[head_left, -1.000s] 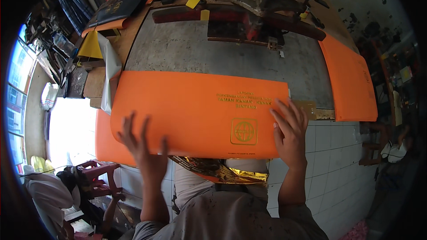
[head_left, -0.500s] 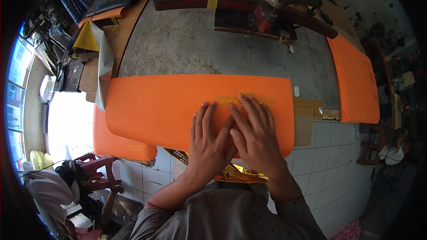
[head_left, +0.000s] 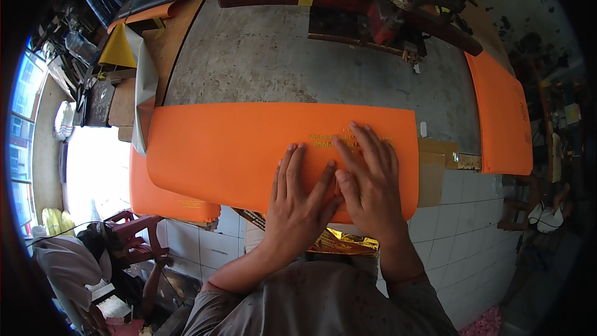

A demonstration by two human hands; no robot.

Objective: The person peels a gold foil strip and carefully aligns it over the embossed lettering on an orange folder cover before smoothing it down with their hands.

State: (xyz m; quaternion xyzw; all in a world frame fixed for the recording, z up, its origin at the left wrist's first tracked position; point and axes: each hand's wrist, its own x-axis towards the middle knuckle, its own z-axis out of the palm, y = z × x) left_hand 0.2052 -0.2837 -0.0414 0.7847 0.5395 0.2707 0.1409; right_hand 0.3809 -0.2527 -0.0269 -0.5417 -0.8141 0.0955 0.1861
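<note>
An orange sheet [head_left: 211,149] with a rounded corner lies across the front of the grey metal tabletop [head_left: 249,62]. Gold lettering [head_left: 320,140] is stamped on its right half. Both palms rest on this sheet. My left hand [head_left: 295,196] is flat, fingers spread, just below and left of the lettering. Beside it, my right hand [head_left: 376,190] lies open with its fingertips over the lettering, covering part of it. The two thumbs are close to each other. Neither hand grips anything. Crumpled gold foil [head_left: 351,241] shows below the sheet, near my body.
A heavy metal machine [head_left: 385,18] stands at the back of the tabletop. More orange sheets [head_left: 500,118] hang over the right edge; others [head_left: 171,196] lie at the left. Brown cardboard [head_left: 432,177] sits at the front right. A red stool [head_left: 140,236] stands lower left.
My right hand has slid slightly up and to the right, away from my left. The fingers that were crossed or touching between the hands are now apart. The view has shifted a little.
</note>
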